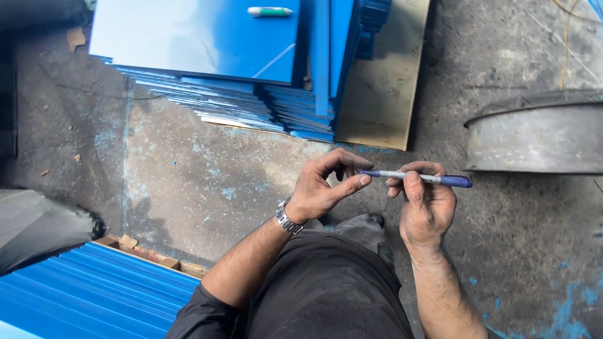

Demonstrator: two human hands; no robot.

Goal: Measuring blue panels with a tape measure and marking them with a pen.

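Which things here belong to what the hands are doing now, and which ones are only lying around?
In use:
- blue pen, held by the right hand
- left hand, fingertips at the pen's tip end

Lying about:
- green marker on the stack of blue sheets
- metal tub
- wooden board
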